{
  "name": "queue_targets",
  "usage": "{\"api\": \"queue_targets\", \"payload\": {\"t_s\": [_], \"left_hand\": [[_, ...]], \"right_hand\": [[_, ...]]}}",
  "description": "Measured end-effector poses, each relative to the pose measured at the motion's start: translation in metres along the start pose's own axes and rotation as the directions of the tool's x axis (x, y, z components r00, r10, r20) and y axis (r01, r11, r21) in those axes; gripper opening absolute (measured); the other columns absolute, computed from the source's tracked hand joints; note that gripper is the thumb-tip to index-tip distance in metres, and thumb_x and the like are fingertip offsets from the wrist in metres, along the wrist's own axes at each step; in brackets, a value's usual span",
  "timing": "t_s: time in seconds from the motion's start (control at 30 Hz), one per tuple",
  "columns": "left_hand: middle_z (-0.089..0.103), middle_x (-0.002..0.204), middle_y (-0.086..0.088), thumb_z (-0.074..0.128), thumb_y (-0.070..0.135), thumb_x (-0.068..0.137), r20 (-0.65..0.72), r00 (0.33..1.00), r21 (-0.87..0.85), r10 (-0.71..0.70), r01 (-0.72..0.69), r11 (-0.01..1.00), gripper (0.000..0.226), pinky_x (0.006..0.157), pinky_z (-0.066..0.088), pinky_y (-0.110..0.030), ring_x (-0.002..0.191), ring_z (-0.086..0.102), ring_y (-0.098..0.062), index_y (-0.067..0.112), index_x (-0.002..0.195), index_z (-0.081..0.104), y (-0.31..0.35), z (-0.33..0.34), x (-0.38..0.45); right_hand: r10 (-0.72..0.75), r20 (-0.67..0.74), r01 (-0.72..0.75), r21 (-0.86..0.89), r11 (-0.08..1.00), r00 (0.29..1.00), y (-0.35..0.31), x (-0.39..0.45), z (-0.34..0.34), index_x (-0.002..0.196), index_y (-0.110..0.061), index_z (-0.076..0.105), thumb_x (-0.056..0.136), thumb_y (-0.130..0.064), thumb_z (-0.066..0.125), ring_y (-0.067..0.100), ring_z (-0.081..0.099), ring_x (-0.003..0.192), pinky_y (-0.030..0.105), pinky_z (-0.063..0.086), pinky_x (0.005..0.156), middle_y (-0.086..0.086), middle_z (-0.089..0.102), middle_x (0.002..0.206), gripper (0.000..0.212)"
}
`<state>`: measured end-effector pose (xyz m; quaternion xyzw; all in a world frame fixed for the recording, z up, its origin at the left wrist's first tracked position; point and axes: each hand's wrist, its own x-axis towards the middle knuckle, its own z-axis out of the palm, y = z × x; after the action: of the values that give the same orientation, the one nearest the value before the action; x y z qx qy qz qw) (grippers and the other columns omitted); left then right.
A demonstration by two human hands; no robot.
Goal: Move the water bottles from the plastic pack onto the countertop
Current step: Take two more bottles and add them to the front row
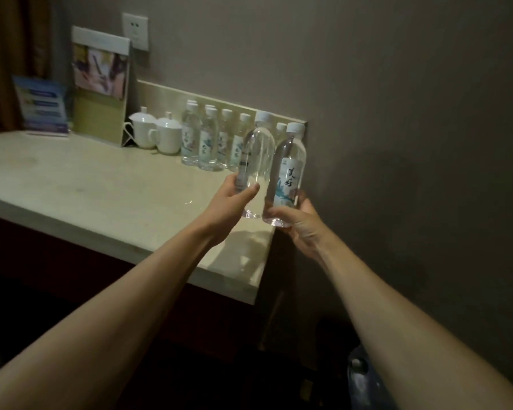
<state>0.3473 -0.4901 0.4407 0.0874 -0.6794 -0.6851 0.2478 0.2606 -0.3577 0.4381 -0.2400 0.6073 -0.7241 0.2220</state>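
While my left hand (234, 199) and right hand (293, 220) curl their fingers (251, 189) low around two bottles (258, 161), these seem full, smooth and heavy, so I'd grip mid-body above the counter (101, 187).

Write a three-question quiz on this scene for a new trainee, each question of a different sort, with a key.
1. True or false: the left hand and the right hand each hold a water bottle above the countertop.
2. Multiple choice: what stands just left of the row of bottles by the wall? A) a kettle B) two white lidded cups C) a lamp
3. Fill in: the bottle in the right hand turns its printed ____ toward the camera, while the bottle in the left hand shows mostly clear plastic.

Key: 1 true; 2 B; 3 label
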Motion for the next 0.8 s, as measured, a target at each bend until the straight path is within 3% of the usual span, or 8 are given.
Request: {"api": "queue_targets", "payload": {"t_s": [0.07,0.13,0.27,0.47,0.63,0.8], "left_hand": [[0.063,0.109,-0.015,0.063,0.017,0.092,-0.06,0.998,0.019,0.026,-0.025,1.0,0.036,0.084,0.056,-0.033,0.099,0.066,-0.016,0.004,0.124,0.052,-0.005,-0.021,0.006],[0.065,0.102,-0.007,0.07,0.011,0.085,-0.115,0.993,0.021,0.029,-0.027,0.999,0.039,0.069,0.056,-0.022,0.084,0.07,-0.008,0.004,0.12,0.053,-0.009,-0.039,0.015],[0.058,0.106,0.001,0.079,0.012,0.076,-0.18,0.984,0.089,0.02,-0.004,0.996,0.046,0.076,0.054,-0.026,0.096,0.062,-0.013,0.019,0.109,0.048,-0.023,-0.069,0.037],[0.067,0.106,-0.003,0.084,0.015,0.07,-0.198,0.98,0.165,0.019,0.014,0.986,0.059,0.079,0.055,-0.031,0.097,0.067,-0.014,0.015,0.113,0.044,-0.035,-0.107,0.09],[0.066,0.108,0.0,0.081,0.009,0.07,-0.162,0.985,0.234,0.054,-0.015,0.972,0.065,0.09,0.055,-0.04,0.104,0.064,-0.015,0.022,0.125,0.049,-0.04,-0.116,0.141],[0.059,0.104,0.01,0.08,0.013,0.075,-0.208,0.973,0.313,0.095,-0.026,0.949,0.059,0.089,0.054,-0.037,0.105,0.06,-0.013,0.023,0.12,0.044,-0.062,-0.119,0.178]], "right_hand": [[-0.009,0.006,0.009,-0.019,1.0,1.0,0.008,0.013,0.017,0.113,-0.018,0.042,0.069,0.014,0.071,0.029,0.067,0.102,0.047,0.05,0.095,0.012,0.067,0.11,0.061],[-0.017,0.009,0.017,-0.017,1.0,1.0,0.015,0.028,0.031,0.119,-0.016,0.041,0.071,0.011,0.073,0.028,0.068,0.102,0.044,0.056,0.088,0.014,0.067,0.113,0.063],[-0.028,0.071,0.034,-0.084,0.996,0.997,0.021,0.064,0.048,0.129,-0.014,0.039,0.072,0.011,0.074,0.014,0.073,0.083,0.03,0.06,0.068,0.006,0.068,0.101,0.072],[-0.002,0.103,0.031,-0.279,0.96,0.995,0.033,0.136,0.066,0.118,-0.025,0.046,0.066,-0.005,0.084,0.02,0.068,0.096,0.03,0.056,0.073,0.004,0.068,0.106,0.068],[-0.023,0.08,0.051,-0.368,0.928,0.997,0.033,0.19,0.07,0.125,-0.019,0.045,0.064,-0.006,0.086,0.008,0.066,0.09,0.021,0.052,0.066,-0.004,0.066,0.102,0.075],[-0.029,0.031,0.038,-0.39,0.92,0.999,0.046,0.218,0.071,0.122,-0.023,0.045,0.064,-0.01,0.087,-0.001,0.062,0.085,0.013,0.048,0.062,-0.014,0.063,0.097,0.073]]}}
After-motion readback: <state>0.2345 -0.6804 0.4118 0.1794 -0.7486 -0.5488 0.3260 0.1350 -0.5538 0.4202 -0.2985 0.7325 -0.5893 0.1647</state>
